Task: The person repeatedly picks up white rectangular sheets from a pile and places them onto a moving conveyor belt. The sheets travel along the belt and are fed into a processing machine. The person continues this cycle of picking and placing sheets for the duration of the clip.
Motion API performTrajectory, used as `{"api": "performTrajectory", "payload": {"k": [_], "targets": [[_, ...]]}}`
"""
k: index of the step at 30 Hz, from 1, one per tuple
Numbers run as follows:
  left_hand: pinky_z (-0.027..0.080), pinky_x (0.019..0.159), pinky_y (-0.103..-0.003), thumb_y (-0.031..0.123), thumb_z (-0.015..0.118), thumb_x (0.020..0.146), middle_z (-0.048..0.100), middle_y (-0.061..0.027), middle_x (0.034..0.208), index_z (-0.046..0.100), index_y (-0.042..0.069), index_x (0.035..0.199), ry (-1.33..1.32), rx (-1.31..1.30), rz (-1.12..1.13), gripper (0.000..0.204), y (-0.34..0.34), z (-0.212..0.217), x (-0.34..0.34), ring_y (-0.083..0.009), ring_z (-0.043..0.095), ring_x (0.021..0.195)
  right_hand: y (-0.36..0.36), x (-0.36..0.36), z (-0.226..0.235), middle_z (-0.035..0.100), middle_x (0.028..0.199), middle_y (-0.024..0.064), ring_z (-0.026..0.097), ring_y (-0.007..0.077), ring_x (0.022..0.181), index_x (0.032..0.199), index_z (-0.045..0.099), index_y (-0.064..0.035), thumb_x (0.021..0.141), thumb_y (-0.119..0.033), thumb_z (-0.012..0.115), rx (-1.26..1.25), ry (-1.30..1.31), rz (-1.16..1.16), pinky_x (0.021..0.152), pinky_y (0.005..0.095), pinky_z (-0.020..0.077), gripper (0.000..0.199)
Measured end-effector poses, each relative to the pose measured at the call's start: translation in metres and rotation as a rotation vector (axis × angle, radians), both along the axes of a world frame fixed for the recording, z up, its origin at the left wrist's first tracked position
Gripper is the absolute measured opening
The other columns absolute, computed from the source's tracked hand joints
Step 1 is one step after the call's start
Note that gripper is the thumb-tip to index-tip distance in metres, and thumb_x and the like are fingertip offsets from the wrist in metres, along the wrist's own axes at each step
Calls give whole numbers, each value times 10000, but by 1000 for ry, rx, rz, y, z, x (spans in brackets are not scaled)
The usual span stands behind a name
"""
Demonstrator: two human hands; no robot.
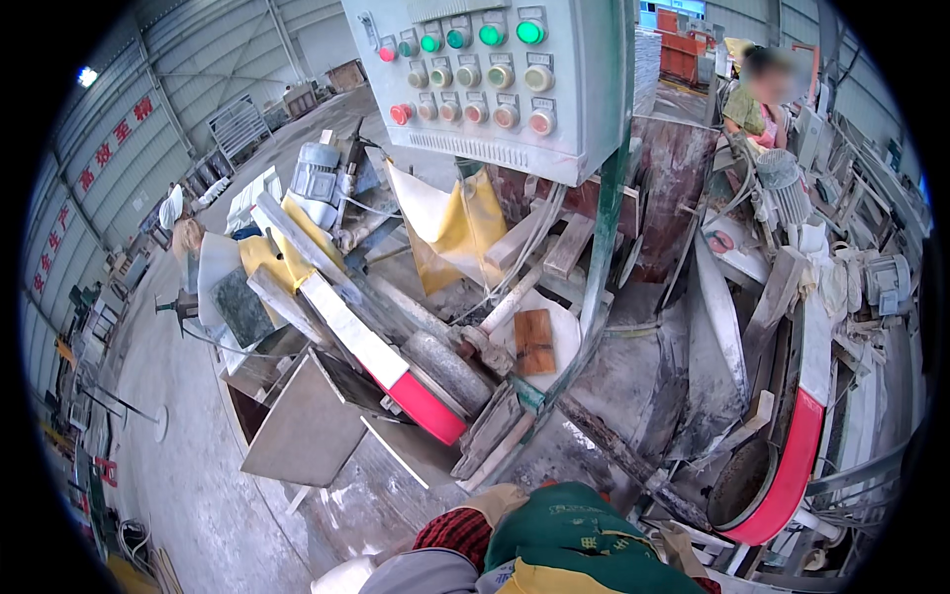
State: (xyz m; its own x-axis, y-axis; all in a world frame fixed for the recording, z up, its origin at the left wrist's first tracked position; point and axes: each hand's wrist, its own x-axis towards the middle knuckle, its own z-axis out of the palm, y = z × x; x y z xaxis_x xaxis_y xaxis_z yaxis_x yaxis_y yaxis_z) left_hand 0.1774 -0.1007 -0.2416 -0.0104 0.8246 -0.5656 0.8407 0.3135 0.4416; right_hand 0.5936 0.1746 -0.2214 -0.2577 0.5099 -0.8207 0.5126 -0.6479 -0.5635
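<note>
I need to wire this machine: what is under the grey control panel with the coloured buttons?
Under the grey control panel hangs a yellow and white plastic sheet, with wooden planks beside it. Whatever lies behind the sheet is covered.

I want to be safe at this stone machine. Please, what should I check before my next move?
1. Panel within sight: ok, its buttons face me at the top.
2. Nobody else near: not ok, a person stands behind the machine, upper right.
3. Slab steady: cannot tell, it lies slanted.
4. No loose pieces: not ok, a wood block lies loose beside the roller.
5. Hands away from the red guard: cannot tell, no hand shows clearly.
</note>
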Motion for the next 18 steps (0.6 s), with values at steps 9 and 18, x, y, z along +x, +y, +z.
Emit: {"api": "performTrajectory", "payload": {"k": [9, 18], "targets": [[515, 887, -423, 274, 473, 934, 664, -139, 1092, 620, 114, 1103, 64, 80, -236, 275, -1, 26, -4, -329, 629, 1060, -3, -3, -1, 703, 934, 154, 665, 190, 671, 1311, 534, -32, 912, -99, 537, 85, 29, 109, 571, 302, 539, 404], [516, 868, -424, 262, 481, 930, 669, -142, 1064, 623, 108, 1078, 60, 88, -165, 256, -11, 7, 1, -342, 640, 1021, -8, -3, 8, 688, 902, 166, 660, 206, 667, 1295, 545, -11, 892, -52, 542, 106, 96, 55, 581, 303, 539, 406]]}}
